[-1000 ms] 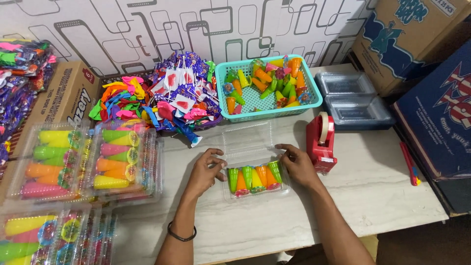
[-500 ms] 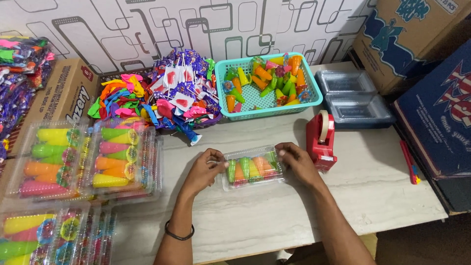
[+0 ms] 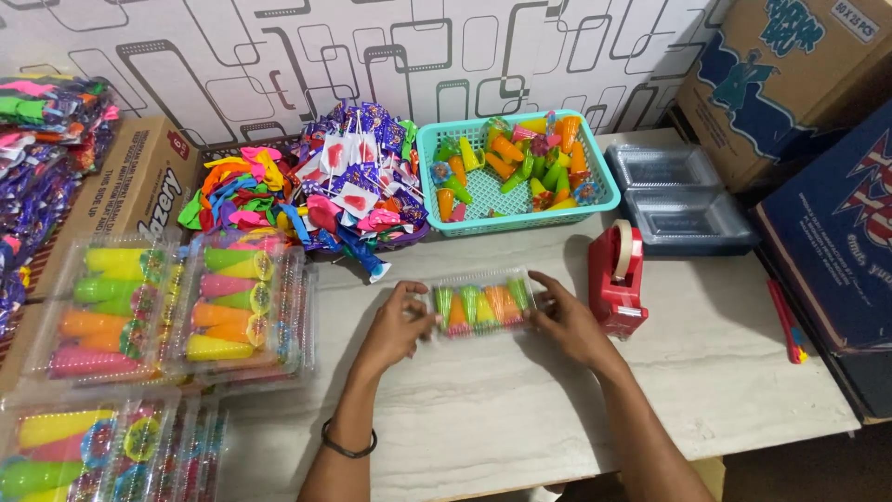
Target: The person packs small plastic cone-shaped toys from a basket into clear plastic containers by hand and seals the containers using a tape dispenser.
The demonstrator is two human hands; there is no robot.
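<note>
A small clear plastic box (image 3: 483, 303) lies closed on the pale table, packed with several cone-shaped toys in green, orange and yellow. My left hand (image 3: 395, 325) grips its left end, fingers curled on the lid. My right hand (image 3: 564, 321) holds its right end, thumb along the near edge. Both hands press the box shut between them.
A red tape dispenser (image 3: 618, 277) stands just right of my right hand. Behind are a teal basket (image 3: 606, 196) of loose cones, a heap of wrapped toys (image 3: 353, 186), empty clear trays (image 3: 678, 200). Filled clear boxes (image 3: 167, 307) stack at left. Cardboard cartons (image 3: 790, 74) at right.
The clear lid, open a second ago, has been folded down over the cones. The box has moved slightly away from me, and both hands now clamp its ends.
</note>
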